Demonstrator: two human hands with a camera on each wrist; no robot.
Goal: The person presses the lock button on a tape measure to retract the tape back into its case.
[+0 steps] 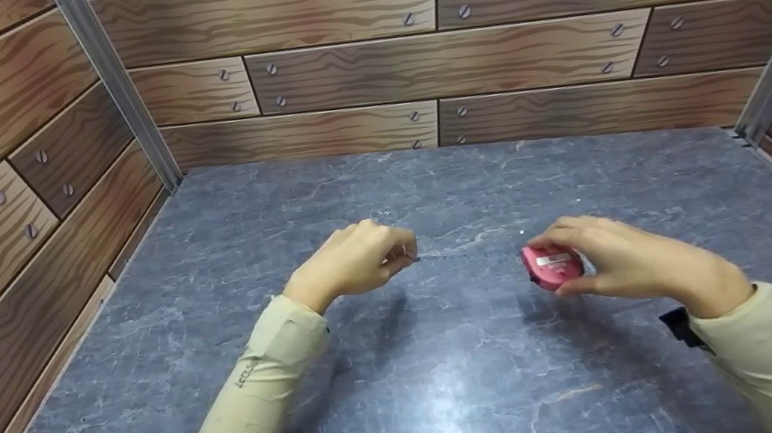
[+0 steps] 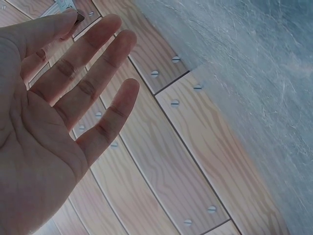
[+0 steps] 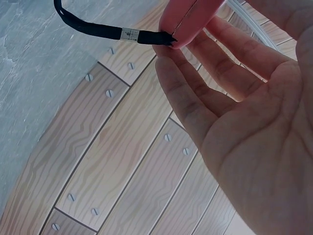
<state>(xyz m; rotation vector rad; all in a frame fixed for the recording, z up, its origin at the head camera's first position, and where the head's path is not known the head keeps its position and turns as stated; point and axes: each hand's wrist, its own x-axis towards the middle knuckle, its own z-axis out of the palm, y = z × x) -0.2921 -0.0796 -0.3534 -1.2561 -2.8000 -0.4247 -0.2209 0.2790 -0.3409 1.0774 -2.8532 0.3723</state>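
Note:
A pink-red tape measure (image 1: 554,267) is held above the table by my right hand (image 1: 634,259), thumb on the near side and fingers on the far side. From its case a thin tape (image 1: 471,256) stretches left toward my left hand (image 1: 361,256). Thumb and index finger of that hand pinch the tape's end, whose dark tip (image 2: 79,17) pokes out in the left wrist view; the other fingers are spread apart. In the right wrist view, the case (image 3: 188,19) sits at my fingertips, with a black strap (image 3: 98,29) hanging from it.
The grey-blue marbled table (image 1: 352,191) fills the floor of the space. Wood-patterned panels (image 1: 326,6) rise at the back and both sides, with metal corner posts (image 1: 123,95) between them.

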